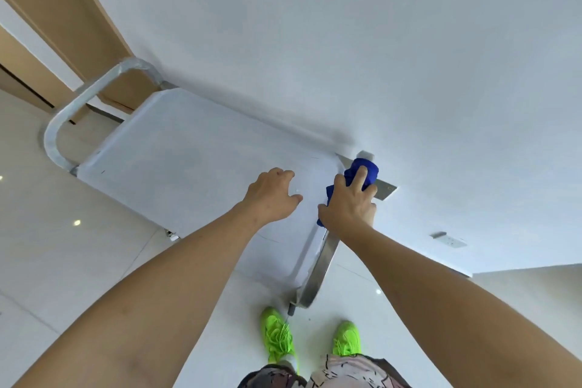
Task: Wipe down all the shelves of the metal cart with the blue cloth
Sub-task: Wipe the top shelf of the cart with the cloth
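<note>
The metal cart point(176, 148) stands against a white wall, seen from above; its top shelf is a pale flat surface with rounded corners. A curved metal handle point(78, 104) sticks out at its far left end. My right hand point(349, 205) grips the bunched blue cloth point(362, 172) at the shelf's near right corner, over the metal end rail point(321, 268). My left hand point(272, 195) rests on the shelf just left of it, fingers curled down, holding nothing. Lower shelves are hidden under the top one.
The white wall point(378, 41) runs along the cart's far side. A wooden door frame point(63, 25) is at the upper left. Glossy pale floor tiles point(78, 246) surround the cart. My green shoes point(280, 337) stand near the cart's near corner. A wall socket point(448, 239) is on the right.
</note>
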The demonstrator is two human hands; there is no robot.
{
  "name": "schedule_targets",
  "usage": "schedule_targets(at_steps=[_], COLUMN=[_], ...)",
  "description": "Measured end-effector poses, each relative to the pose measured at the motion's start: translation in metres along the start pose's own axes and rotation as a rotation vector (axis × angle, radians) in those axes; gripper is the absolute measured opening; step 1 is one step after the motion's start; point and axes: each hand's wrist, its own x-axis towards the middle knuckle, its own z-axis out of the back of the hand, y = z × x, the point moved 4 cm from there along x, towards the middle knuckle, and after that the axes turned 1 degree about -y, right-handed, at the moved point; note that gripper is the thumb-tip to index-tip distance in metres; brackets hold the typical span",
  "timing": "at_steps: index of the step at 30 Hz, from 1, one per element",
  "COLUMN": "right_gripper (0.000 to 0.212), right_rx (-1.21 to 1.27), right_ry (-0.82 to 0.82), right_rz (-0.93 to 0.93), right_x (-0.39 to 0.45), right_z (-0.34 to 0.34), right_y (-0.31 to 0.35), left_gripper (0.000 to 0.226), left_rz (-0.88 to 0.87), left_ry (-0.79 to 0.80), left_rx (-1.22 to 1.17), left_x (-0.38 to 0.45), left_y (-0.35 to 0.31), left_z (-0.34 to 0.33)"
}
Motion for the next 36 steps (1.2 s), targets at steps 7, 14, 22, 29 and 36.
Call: schedule_targets(at_steps=[7, 14, 22, 29, 36], right_gripper=[0.049, 0.043, 0.041, 0.024, 0.032], right_rx=[0.013, 0.046, 0.033, 0.081, 0.124], right_ry=[-0.06, -0.084, -0.094, -0.265, -0.283], right_rz=[0.017, 0.059, 0.03, -0.061, -0.045], right_x=[0.0, -0.001, -0.011, -0.034, -0.083], right_z=[0.0, 0.001, 0.013, 0.026, 0.007], right_y=[-0.001, -0.005, -0.002, 0.026, 0.11], left_gripper=[0.065, 0.062, 0.057, 0.056, 0.061], left_rz=[-0.029, -0.037, -0.129, -0.289, -0.389], left_ry=[0.034, 0.051, 0.051, 0.059, 0.103], left_rx=[0.061, 0.118, 0.18, 0.211, 0.246], left_x=[0.013, 0.013, 0.011, 0.008, -0.013], left_y=[-0.008, -0.022, -0.013, 0.019, 0.09], left_z=[-0.007, -0.007, 0.017, 0.046, 0.055])
